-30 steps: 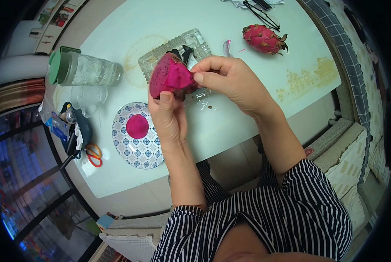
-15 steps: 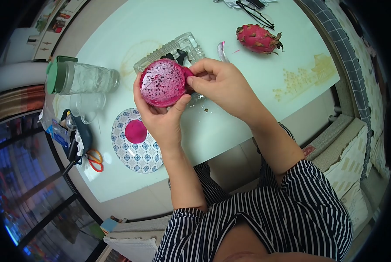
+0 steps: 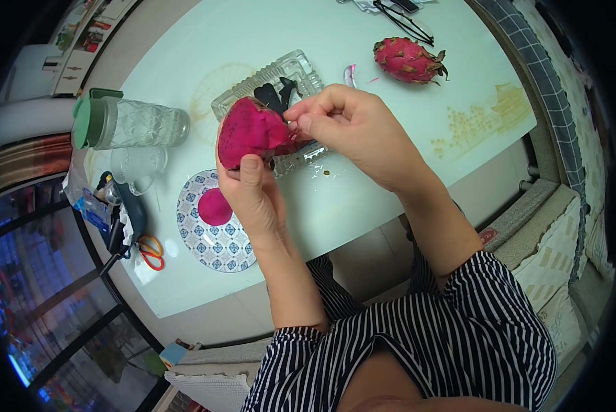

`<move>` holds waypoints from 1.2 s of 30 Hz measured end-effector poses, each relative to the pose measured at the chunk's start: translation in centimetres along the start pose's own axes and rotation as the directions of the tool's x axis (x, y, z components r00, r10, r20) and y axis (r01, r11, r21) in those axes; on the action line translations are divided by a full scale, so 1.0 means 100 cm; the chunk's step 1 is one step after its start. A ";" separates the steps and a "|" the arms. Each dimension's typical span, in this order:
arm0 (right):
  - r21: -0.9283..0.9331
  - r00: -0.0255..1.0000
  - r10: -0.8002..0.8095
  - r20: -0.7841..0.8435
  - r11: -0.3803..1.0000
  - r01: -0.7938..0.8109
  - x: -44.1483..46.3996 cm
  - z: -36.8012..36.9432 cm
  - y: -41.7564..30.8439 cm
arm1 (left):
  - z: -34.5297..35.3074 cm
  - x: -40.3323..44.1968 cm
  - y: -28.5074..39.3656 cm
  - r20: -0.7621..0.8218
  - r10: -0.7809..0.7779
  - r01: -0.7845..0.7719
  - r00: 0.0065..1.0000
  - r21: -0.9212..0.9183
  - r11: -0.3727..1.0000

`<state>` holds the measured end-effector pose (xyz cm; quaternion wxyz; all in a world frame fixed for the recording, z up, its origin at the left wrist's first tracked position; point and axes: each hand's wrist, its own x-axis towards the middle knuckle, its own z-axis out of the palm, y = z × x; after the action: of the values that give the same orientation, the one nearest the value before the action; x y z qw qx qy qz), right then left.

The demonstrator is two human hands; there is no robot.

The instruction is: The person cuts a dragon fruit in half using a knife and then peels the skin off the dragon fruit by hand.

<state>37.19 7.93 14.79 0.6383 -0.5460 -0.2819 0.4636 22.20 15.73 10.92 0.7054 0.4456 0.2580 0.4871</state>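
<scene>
A cut, partly peeled dragon fruit (image 3: 242,134) with magenta flesh rests in my left hand (image 3: 253,199), thumb across its lower side. My right hand (image 3: 352,130) pinches the peel at the fruit's right edge. Behind them is a ribbed glass tray (image 3: 236,99) with black-handled items (image 3: 287,89) in it, partly hidden by the fruit. Left of my left wrist, a round magenta piece (image 3: 215,207) lies on a blue-patterned plate (image 3: 218,250). A whole dragon fruit (image 3: 407,60) lies at the upper right, with a small strip of peel (image 3: 350,75) to its left.
A green-lidded glass pitcher (image 3: 146,123) and a glass mug (image 3: 137,168) stand at the left. Below are a dark basket of items (image 3: 135,206) and orange-red scissors (image 3: 150,253). Black-framed glasses (image 3: 404,23) lie at the far edge. Water drops dot the table (image 3: 335,213).
The fruit in my left hand first turned its pale, speckled face up, then tilted back so the magenta side shows. My right hand's pinch at the peel shifted slightly left.
</scene>
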 end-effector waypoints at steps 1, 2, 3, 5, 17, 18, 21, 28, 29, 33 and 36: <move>-0.022 1.000 0.009 -0.018 1.000 -0.009 0.000 0.000 0.000 | 0.000 0.000 0.001 -0.001 0.001 -0.001 1.000 0.000 1.000; -0.021 1.000 0.009 -0.017 1.000 -0.010 0.002 -0.001 0.001 | 0.000 0.000 0.002 -0.005 0.011 -0.011 1.000 -0.010 1.000; -0.041 1.000 0.011 -0.029 0.999 -0.012 0.005 -0.002 0.004 | 0.001 0.000 0.004 -0.008 0.021 -0.021 1.000 -0.020 1.000; -0.061 0.999 0.014 -0.042 0.998 -0.016 0.007 -0.003 0.009 | 0.005 0.001 0.006 -0.045 0.009 -0.009 0.999 0.012 1.000; -0.199 0.997 0.067 -0.036 0.977 -0.073 0.006 0.002 0.009 | 0.014 -0.003 0.002 -0.049 0.060 -0.047 0.997 0.238 0.970; -0.189 0.998 0.039 -0.056 0.981 -0.049 0.006 0.002 0.011 | 0.014 -0.003 0.002 -0.045 0.060 -0.047 0.997 0.248 0.968; -0.160 0.997 0.010 -0.079 0.987 -0.022 0.006 0.003 0.014 | 0.016 -0.005 0.004 -0.025 0.038 -0.031 0.999 0.221 0.975; -0.017 0.998 0.059 0.014 0.998 -0.059 0.005 -0.001 0.007 | 0.008 -0.001 0.002 -0.040 -0.062 0.061 0.997 -0.016 0.998; -0.017 0.998 0.059 0.014 0.998 -0.059 0.005 -0.001 0.006 | 0.008 -0.001 0.004 -0.047 -0.071 0.069 0.996 -0.024 0.997; -0.037 0.999 0.031 0.014 0.999 -0.030 0.005 0.000 0.006 | 0.008 0.000 0.004 -0.076 -0.038 0.038 0.996 0.005 0.999; -0.061 0.999 -0.026 -0.045 0.998 0.023 0.002 0.006 0.005 | 0.012 -0.001 0.008 -0.083 -0.008 0.020 0.997 0.142 0.990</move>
<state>36.61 8.37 14.43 0.6335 -0.5720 -0.2876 0.4345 22.76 15.33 12.13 0.6639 0.4728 0.3239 0.4804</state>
